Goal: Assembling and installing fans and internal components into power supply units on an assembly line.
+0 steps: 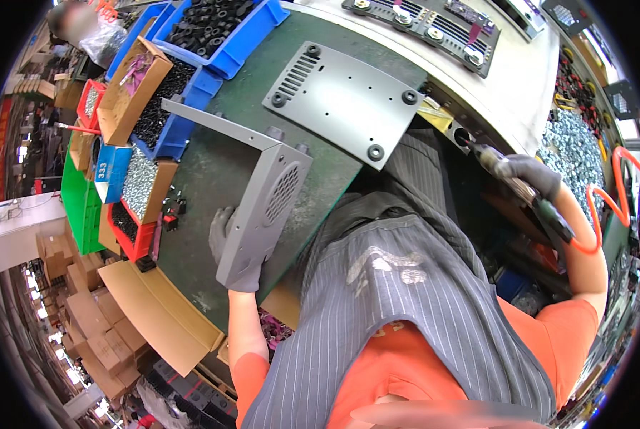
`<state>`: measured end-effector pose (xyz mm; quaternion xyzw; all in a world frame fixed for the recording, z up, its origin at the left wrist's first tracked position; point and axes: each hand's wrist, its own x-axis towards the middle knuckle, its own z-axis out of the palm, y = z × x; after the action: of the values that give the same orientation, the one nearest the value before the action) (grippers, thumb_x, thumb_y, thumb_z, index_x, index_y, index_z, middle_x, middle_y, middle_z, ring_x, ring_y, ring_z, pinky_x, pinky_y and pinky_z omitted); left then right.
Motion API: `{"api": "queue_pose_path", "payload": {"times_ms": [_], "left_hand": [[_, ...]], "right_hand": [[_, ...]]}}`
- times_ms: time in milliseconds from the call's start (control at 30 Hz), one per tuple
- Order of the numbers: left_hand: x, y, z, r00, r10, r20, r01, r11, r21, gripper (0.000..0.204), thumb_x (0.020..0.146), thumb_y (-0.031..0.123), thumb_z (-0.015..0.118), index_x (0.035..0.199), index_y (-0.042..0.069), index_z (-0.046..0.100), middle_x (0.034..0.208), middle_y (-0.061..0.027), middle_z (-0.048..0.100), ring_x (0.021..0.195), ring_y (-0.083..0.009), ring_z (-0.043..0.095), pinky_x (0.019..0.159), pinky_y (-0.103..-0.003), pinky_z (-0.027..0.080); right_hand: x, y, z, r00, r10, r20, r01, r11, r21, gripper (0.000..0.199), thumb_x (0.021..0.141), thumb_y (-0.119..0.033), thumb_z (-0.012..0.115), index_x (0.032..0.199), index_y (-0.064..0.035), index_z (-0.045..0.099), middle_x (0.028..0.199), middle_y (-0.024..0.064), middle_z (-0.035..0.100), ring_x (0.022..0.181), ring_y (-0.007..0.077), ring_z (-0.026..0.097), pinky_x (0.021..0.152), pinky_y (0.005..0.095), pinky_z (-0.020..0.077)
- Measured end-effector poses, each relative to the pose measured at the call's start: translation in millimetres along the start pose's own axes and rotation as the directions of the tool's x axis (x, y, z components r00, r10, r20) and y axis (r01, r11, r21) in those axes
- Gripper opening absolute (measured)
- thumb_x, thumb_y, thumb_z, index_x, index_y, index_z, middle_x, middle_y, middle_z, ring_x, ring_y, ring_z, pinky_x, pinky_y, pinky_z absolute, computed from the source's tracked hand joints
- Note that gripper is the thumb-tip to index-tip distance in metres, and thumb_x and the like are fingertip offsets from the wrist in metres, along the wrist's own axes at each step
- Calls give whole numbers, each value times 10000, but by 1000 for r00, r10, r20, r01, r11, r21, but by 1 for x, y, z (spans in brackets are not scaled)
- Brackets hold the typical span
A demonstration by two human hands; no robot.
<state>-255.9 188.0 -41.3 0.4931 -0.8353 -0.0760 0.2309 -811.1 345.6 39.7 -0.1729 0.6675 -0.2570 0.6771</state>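
While the left hand clasps the grey metal casing on the worktop, the right hand, at three o'clock, has its grip closed around a power screwdriver. Fastening looks underway. Next, I judge, the tool's tip must meet a hole in the casing.

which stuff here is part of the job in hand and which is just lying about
In hand: grey vented case in left hand; powered screwdriver in right hand; flat grey plate.
Lying about: blue bins, green crate, cardboard boxes.
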Motion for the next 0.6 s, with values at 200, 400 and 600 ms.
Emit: {"api": "queue_pose_path", "payload": {"times_ms": [200, 400, 600], "left_hand": [[-2, 3, -7, 999, 26, -42, -23, 997, 70, 395, 810, 215, 727, 1173, 75, 656, 1227, -133, 640, 1194, -351, 581, 1021, -475, 448], [-36, -8, -31, 882, -461, 98, 467, 829, -307, 404, 843, 180, 712, 1205, 13, 650, 1224, -148, 662, 1249, -319, 557, 1081, -451, 402], [-46, 41, -40, 964, -137, 228, 211, 915, -343, 386, 868, 165, 702, 1209, -9, 653, 1168, -168, 677, 1102, -344, 627, 1002, -377, 463]], "right_hand": [[42, -9, 14, 986, -85, -145, 108, 981, 160, 375, 921, -452, 602, 941, -78, 601, 663, 74, 615, 437, 146, 550, 407, 247, 459], [46, 21, 18, 950, -87, -301, 263, 745, 613, 565, 1008, -456, 384, 1284, 25, 490, 795, 73, 579, 594, 145, 529, 497, 254, 449], [137, 70, 98, 988, -118, 96, 43, 822, 568, 469, 952, -244, 467, 1341, 11, 530, 903, 113, 631, 701, 195, 609, 647, 291, 525]]}}
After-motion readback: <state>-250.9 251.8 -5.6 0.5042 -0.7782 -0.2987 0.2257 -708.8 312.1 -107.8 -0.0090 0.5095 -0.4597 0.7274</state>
